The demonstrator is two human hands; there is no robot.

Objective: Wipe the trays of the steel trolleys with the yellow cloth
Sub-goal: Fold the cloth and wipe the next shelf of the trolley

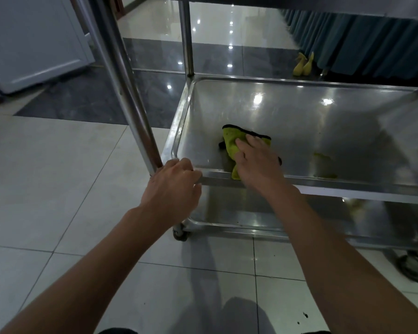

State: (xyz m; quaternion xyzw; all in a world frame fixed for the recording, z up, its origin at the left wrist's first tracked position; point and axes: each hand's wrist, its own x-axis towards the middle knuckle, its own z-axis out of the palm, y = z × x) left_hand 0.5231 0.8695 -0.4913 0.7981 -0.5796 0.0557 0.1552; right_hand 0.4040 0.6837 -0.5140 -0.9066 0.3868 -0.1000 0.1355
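Note:
A steel trolley stands in front of me with its middle tray point(323, 121) at arm's reach. The yellow cloth point(231, 141), edged in black, lies crumpled on that tray near the front left corner. My right hand point(257, 160) lies flat on the cloth and presses it onto the steel. My left hand point(174, 182) grips the tray's front left corner where the upright post point(128, 92) meets the rim. A lower tray point(263, 220) shows beneath.
The trolley's castor wheels point(180, 233) stand on a pale tiled floor. A white cabinet point(34, 39) is at the back left. Blue pleated table skirting point(360, 39) and a yellow object point(303, 65) on the floor lie beyond the trolley. An upper shelf edge crosses the top.

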